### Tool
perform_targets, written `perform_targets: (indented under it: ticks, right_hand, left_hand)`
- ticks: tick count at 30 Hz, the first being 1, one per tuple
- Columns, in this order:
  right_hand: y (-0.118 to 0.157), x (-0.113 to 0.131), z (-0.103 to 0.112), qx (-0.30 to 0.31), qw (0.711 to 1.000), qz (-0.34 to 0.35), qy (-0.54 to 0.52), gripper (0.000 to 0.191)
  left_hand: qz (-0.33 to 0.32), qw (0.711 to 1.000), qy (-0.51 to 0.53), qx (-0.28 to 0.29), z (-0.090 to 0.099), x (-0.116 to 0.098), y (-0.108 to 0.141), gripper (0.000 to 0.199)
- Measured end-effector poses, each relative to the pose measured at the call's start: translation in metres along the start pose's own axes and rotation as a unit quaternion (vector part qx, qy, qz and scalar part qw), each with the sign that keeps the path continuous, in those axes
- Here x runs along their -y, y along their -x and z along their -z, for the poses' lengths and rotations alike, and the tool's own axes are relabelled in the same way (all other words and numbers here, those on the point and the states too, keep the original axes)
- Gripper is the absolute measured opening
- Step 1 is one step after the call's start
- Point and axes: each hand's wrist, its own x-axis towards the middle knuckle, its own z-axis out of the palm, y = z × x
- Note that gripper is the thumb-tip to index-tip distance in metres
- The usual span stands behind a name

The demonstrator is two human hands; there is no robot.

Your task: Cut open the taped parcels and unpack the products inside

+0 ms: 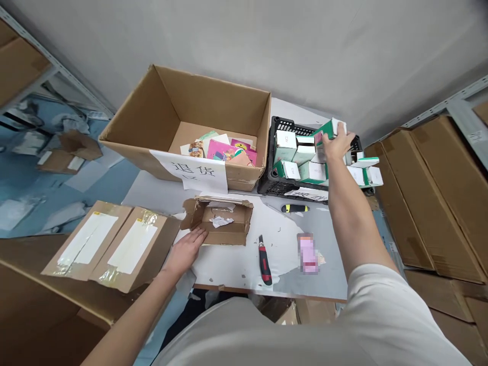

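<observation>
My right hand (337,145) is closed on a green and white box (326,131) over the back of a black plastic crate (272,186). Similar boxes (312,173) stand packed in that crate. My left hand (187,249) rests with its fingers on the front left edge of a small opened carton (244,238), which has crumpled white paper (221,221) inside. Behind it stands a large open cardboard box (213,91) with colourful cards (224,150) at its bottom and a paper label on its front.
A red and black utility knife (264,262), a yellow and black knife (295,208) and a pink item (308,253) lie on the table (229,269). Two taped cartons (114,244) sit at left. Stacked cartons (438,188) fill the right side.
</observation>
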Motion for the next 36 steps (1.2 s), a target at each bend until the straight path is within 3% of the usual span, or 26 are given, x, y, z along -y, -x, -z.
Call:
perform_targets:
  ticks: [6, 10, 13, 15, 17, 19, 20, 22, 24, 25, 27, 29, 32, 36]
  right_hand:
    - [0.011, 0.009, -0.004, 0.091, 0.994, -0.046, 0.047, 0.076]
    - [0.016, 0.015, 0.024, 0.175, 0.978, -0.044, 0.104, 0.09]
    - [0.038, 0.014, 0.055, 0.156, 0.985, -0.016, 0.069, 0.093]
    - [0.072, 0.008, 0.072, 0.09, 0.995, 0.033, 0.03, 0.088]
    - [0.125, -0.003, 0.08, 0.036, 0.995, 0.092, -0.015, 0.08]
    - [0.194, -0.013, 0.076, 0.044, 0.988, 0.125, -0.08, 0.074]
    - [0.231, -0.016, 0.069, 0.078, 0.983, 0.118, -0.12, 0.069]
    - [0.301, -0.016, 0.047, 0.226, 0.951, 0.046, -0.205, 0.062]
    - [0.358, -0.006, 0.021, 0.298, 0.927, 0.013, -0.225, 0.063]
    - [0.38, 0.003, 0.009, 0.35, 0.902, -0.021, -0.252, 0.069]
    - [0.412, 0.022, -0.01, 0.392, 0.867, -0.051, -0.302, 0.077]
    - [0.432, 0.038, -0.018, 0.389, 0.849, -0.067, -0.352, 0.079]
    - [0.453, 0.045, -0.008, 0.355, 0.843, -0.094, -0.392, 0.074]
    - [0.492, 0.028, 0.027, 0.332, 0.85, -0.124, -0.391, 0.077]
  left_hand:
    - [0.007, 1.0, 0.002, 0.002, -0.003, -0.002, 0.001, 0.052]
    - [0.002, 1.0, 0.015, -0.004, 0.002, -0.006, -0.004, 0.048]
    - [-0.009, 0.999, 0.042, -0.024, 0.01, -0.005, -0.007, 0.045]
    - [-0.01, 0.997, 0.067, -0.045, 0.013, -0.002, -0.004, 0.043]
    - [-0.008, 0.992, 0.104, -0.072, 0.013, 0.003, 0.002, 0.045]
    - [0.001, 0.983, 0.15, -0.108, 0.009, 0.012, 0.012, 0.054]
    - [0.015, 0.976, 0.174, -0.134, 0.006, 0.017, 0.016, 0.061]
    - [0.072, 0.955, 0.22, -0.184, -0.003, 0.029, 0.021, 0.079]
    - [0.122, 0.939, 0.267, -0.18, -0.012, 0.039, 0.017, 0.093]
    - [0.13, 0.936, 0.288, -0.153, -0.016, 0.043, 0.012, 0.096]
    - [0.109, 0.937, 0.321, -0.078, -0.023, 0.046, 0.0, 0.093]
    - [0.106, 0.928, 0.354, -0.044, -0.028, 0.043, -0.007, 0.088]
    - [0.125, 0.9, 0.413, -0.064, -0.033, 0.034, 0.002, 0.087]
    - [0.093, 0.854, 0.5, -0.109, -0.04, 0.03, 0.041, 0.082]
